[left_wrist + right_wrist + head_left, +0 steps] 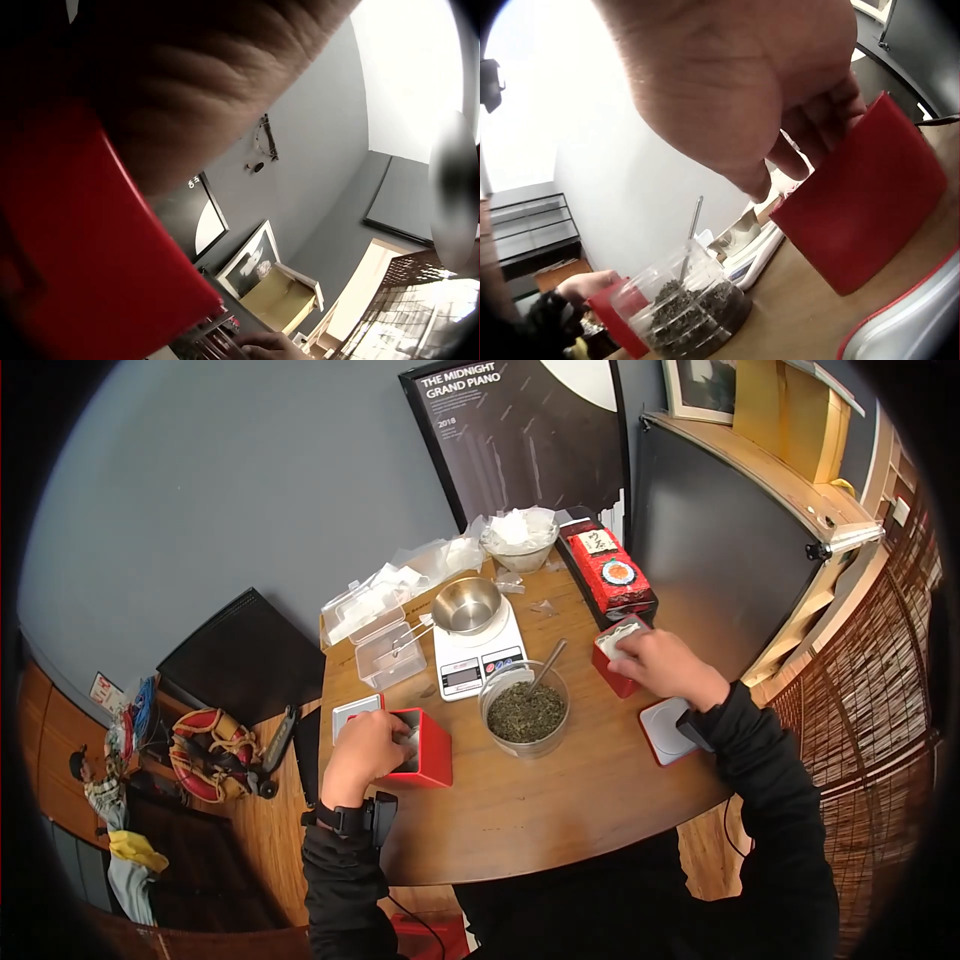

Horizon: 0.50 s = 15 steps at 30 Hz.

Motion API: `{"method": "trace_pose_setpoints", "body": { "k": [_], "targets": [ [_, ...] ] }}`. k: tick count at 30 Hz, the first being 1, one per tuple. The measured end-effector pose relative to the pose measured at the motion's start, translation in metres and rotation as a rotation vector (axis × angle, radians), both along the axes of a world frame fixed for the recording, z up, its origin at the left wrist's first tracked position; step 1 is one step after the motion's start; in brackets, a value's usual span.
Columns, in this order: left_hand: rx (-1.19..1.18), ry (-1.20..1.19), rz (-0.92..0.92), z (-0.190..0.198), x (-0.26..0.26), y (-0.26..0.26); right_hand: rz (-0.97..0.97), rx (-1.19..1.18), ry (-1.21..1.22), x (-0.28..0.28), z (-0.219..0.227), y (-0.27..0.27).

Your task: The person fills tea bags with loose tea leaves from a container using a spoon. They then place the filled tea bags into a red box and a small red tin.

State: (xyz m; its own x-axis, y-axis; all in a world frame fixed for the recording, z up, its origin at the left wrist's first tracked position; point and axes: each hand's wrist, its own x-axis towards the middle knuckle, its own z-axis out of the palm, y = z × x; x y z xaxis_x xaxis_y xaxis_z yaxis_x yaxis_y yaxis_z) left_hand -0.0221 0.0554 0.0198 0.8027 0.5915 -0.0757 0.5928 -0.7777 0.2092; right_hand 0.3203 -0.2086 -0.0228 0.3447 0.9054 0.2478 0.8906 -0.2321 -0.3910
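Observation:
On the table's left, my left hand (368, 747) reaches over the rim of a red tin (434, 750), its fingertips hidden inside; I cannot tell whether they hold anything. My right hand (662, 662) bends over a second red tin (612, 672) at the right, in which white packets (622, 637) show. From the right wrist view, its thumb and loosely bent fingers (814, 127) stand apart at that tin's rim. Between the tins is a clear container (524, 745) of dried green leaves (525, 712) with a metal spoon (548, 662) leaning in it.
Behind the leaves stands a white kitchen scale (478, 650) bearing a steel bowl (467, 606). A clear plastic box (390, 657) is left of it. Farther back are a bowl of white pouches (520, 545) and a red foil pack (607, 570). A tin lid (668, 730) lies near my right wrist.

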Motion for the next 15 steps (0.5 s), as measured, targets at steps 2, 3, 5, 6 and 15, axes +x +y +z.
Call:
{"method": "trace_pose_setpoints", "body": {
  "k": [2, 3, 5, 6, 15],
  "targets": [
    [-0.005, 0.062, -0.001, 0.0, 0.003, -0.001, -0.014, -0.175, 0.028, -0.005, 0.002, 0.001],
    [-0.004, 0.061, -0.005, 0.0, 0.003, 0.0, -0.019, -0.173, 0.027, -0.006, 0.003, 0.001],
    [-0.027, 0.058, 0.011, 0.0, 0.001, 0.001, -0.006, -0.173, 0.015, -0.009, 0.003, 0.001],
    [-0.026, 0.06, 0.012, 0.0, 0.0, 0.002, -0.003, -0.175, 0.039, -0.01, 0.006, 0.0],
    [-0.056, -0.218, 0.029, 0.022, -0.02, -0.01, -0.067, 0.223, -0.007, -0.02, 0.024, -0.019]
  ]
}}
